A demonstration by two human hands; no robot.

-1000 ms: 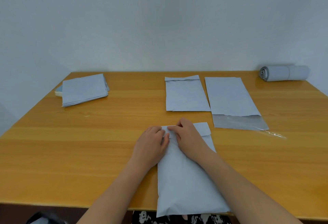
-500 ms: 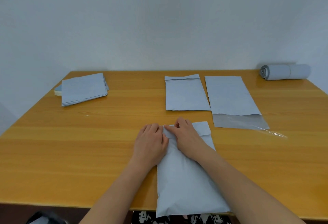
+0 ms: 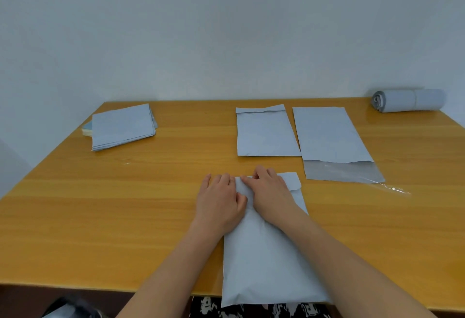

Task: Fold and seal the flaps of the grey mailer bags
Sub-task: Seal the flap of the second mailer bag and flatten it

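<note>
**Pressing flap down on near bag**

Head view: bag (image 3: 266, 254) lies at the near table (image 3: 100, 217) edge, overhanging it. Left hand (image 3: 219, 207) and right hand (image 3: 270, 194) lie flat and spread on the folded flap (image 3: 289, 181), gripping nothing. Best to rub outward along the flap's whole width, right corner too, keeping the bag still.

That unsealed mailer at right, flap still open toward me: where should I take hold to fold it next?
Grip the open flap of the unsealed mailer by its two near corners, coming from the table's near edge. It lies flat, pointing at you, and the clear strip trails off its right corner, so pinch beside that.
</note>
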